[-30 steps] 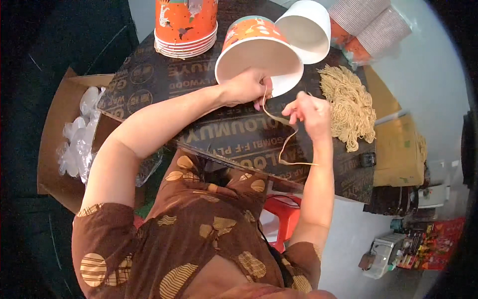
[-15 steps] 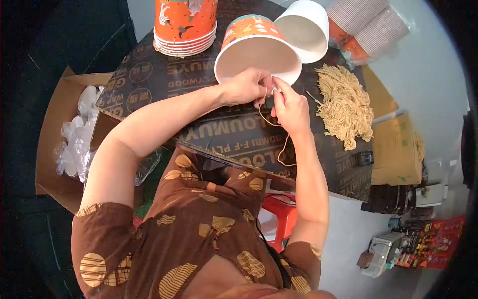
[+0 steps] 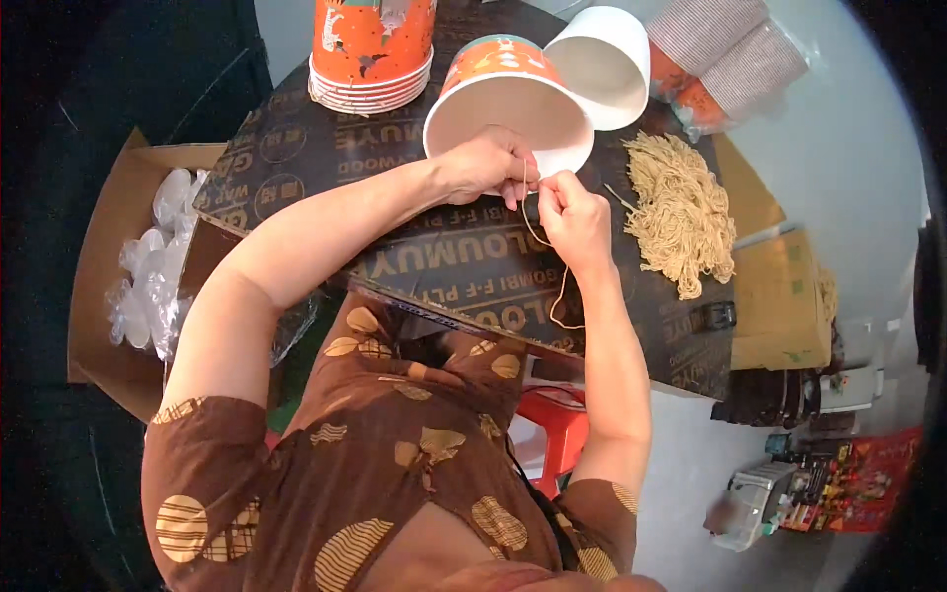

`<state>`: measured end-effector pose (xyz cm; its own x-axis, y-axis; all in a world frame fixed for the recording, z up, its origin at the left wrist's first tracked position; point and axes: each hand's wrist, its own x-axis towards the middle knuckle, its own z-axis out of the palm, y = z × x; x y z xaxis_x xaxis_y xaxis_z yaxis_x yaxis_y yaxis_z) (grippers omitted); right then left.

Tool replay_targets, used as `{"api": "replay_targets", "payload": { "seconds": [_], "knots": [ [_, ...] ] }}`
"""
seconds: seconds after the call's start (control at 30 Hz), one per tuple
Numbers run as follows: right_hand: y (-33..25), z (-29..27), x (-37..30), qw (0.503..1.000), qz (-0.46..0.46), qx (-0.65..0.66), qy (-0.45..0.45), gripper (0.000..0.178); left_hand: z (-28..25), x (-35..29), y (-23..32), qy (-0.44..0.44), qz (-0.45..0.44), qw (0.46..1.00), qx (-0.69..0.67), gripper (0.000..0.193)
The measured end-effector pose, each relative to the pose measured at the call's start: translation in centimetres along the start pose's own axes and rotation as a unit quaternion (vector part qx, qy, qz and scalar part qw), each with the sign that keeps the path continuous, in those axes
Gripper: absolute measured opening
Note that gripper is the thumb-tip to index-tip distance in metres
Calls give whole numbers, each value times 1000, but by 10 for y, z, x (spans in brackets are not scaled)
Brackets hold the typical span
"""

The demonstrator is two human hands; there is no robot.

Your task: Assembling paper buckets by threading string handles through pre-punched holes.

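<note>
An orange-printed paper bucket point(image 3: 557, 158) lies tipped on the dark plywood table, its white open mouth facing me. At the near rim, my left hand point(image 3: 490, 166) pinches a thin tan string point(image 3: 564, 296), with part of the hand in front of the opening. My right hand point(image 3: 574, 219) is closed beside it, its fingertips also on the string near the rim. A loose length of string hangs from the fingers and curves down over the tabletop. The exact spot between the fingertips is too small to make out.
A heap of tan strings point(image 3: 681, 212) lies to the right. Behind are a stack of orange buckets point(image 3: 373, 54), a white bucket point(image 3: 600, 69) and wrapped bucket stacks point(image 3: 745, 74). An open cardboard box point(image 3: 99, 266) with clear plastic pieces stands left; a red stool point(image 3: 564, 434) is below the table.
My right hand has drawn slightly down and away from my left, its index finger now curled in. The bucket has barely shifted.
</note>
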<state>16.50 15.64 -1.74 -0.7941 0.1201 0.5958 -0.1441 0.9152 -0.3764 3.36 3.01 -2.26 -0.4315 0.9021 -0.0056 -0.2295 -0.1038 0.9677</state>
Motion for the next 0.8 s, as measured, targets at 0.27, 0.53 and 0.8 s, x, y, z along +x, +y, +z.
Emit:
{"api": "replay_targets", "payload": {
  "seconds": [0.27, 0.53, 0.8],
  "knots": [
    [-1, -3, 4, 990, -134, 25, 41, 5, -2, 4, -4, 5, 10, 999, 53, 7],
    [2, 1, -1, 998, 26, 51, 33, 7, 2, 1, -4, 6, 39, 997, 60, 7],
    [1, 12, -2, 996, 24, 79, 39, 9, 7, -6, 2, 31, 55, 990, 126, 12]
  ]
}}
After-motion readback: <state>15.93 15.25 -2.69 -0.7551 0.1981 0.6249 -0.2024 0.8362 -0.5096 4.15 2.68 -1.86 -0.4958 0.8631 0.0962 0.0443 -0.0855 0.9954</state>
